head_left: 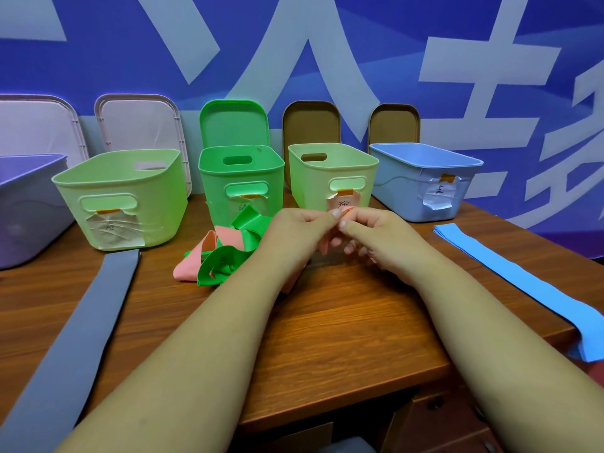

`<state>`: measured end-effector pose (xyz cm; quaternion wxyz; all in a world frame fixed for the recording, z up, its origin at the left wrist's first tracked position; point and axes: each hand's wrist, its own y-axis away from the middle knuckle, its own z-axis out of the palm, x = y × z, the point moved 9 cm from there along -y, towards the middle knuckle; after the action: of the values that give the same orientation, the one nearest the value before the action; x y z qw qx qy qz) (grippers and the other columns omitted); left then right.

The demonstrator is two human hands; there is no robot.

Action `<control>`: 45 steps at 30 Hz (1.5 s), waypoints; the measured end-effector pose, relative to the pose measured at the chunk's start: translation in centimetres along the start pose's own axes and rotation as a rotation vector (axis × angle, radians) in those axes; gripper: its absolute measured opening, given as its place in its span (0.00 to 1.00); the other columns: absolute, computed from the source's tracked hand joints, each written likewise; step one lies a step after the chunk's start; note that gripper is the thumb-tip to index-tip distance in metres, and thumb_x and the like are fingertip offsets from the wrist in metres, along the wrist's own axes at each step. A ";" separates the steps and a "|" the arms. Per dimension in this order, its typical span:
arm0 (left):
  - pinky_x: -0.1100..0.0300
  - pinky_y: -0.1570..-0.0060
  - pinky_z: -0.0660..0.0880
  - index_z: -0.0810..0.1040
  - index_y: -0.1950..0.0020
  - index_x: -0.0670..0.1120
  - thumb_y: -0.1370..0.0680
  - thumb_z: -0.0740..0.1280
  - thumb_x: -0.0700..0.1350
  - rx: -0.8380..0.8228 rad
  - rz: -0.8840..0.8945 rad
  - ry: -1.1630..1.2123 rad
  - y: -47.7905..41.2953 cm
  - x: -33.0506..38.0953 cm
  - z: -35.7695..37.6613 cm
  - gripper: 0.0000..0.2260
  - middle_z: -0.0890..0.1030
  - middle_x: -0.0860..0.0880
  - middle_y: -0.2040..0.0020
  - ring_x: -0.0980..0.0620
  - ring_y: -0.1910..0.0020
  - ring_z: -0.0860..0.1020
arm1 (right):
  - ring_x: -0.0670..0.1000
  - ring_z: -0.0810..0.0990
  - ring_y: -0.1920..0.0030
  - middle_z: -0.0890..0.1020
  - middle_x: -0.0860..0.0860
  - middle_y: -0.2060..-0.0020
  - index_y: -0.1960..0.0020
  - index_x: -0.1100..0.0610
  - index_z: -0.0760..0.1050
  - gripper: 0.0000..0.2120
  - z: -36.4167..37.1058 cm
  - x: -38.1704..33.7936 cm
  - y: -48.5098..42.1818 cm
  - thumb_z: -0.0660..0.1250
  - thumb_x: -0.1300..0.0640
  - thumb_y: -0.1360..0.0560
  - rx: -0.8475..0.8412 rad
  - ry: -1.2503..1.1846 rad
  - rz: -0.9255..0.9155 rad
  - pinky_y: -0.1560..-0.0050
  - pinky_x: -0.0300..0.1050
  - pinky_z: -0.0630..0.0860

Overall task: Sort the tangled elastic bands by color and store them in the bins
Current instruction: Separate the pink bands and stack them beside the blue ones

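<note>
Thumbs and forefingers of my left hand (pixel 294 228) and right hand (pixel 376 237) pinch together on a salmon-pink flat elastic band (pixel 346 210) above mid-desk; its remainder lies knotted with a bright green stretchy band (pixel 222 266) toward the wooden desk's (pixel 343 322) far edge.

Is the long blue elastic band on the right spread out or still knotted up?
Spread out: the long blue elastic band lies flat along the wooden table, its near end drooping over the edge.
</note>
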<state>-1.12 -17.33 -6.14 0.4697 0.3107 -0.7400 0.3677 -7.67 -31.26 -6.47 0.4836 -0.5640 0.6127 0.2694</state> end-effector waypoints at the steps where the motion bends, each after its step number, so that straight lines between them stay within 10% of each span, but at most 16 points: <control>1: 0.45 0.52 0.80 0.85 0.62 0.42 0.20 0.69 0.61 -0.003 0.010 -0.001 -0.1 -0.1 0.0 0.24 0.83 0.39 0.65 0.50 0.65 0.77 | 0.41 0.78 0.66 0.89 0.49 0.57 0.52 0.51 0.83 0.10 0.0 0.1 0.0 0.67 0.50 0.15 -0.003 -0.002 0.004 0.71 0.31 0.69; 3: 0.41 0.44 0.81 0.84 0.62 0.40 0.19 0.69 0.59 -0.006 0.020 0.008 -0.1 -0.1 0.1 0.24 0.84 0.36 0.62 0.49 0.62 0.79 | 0.43 0.79 0.63 0.89 0.50 0.55 0.53 0.49 0.83 0.10 0.1 0.2 -0.1 0.68 0.50 0.16 0.001 -0.010 0.014 0.64 0.38 0.70; 10: 0.60 0.64 0.73 0.86 0.57 0.43 0.17 0.68 0.55 0.017 -0.009 -0.072 0.2 0.0 -0.3 0.18 0.83 0.41 0.65 0.53 0.68 0.76 | 0.47 0.81 0.58 0.89 0.51 0.54 0.53 0.48 0.85 0.09 0.1 0.5 -0.1 0.68 0.50 0.17 0.001 -0.030 0.055 0.56 0.47 0.71; 27: 0.56 0.65 0.69 0.87 0.55 0.41 0.18 0.69 0.56 0.030 -0.028 -0.101 0.5 0.4 -0.3 0.19 0.77 0.46 0.70 0.52 0.72 0.72 | 0.41 0.79 0.69 0.90 0.51 0.55 0.44 0.54 0.85 0.16 -0.4 -0.5 0.7 0.65 0.44 0.15 0.061 -0.023 0.066 0.76 0.29 0.67; 45: 0.31 0.58 0.83 0.76 0.56 0.40 0.27 0.58 0.57 0.428 -0.039 0.008 0.4 0.8 -4.3 0.21 0.77 0.38 0.61 0.33 0.53 0.82 | 0.48 0.73 0.78 0.81 0.57 0.67 0.60 0.59 0.77 0.06 -2.3 0.4 0.5 0.62 0.61 0.26 0.228 -0.022 0.175 0.78 0.38 0.69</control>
<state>0.29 -13.65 -4.28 0.4031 0.4164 -0.6369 0.5085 -8.81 -33.38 -6.08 0.5258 -0.4468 0.6809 0.2456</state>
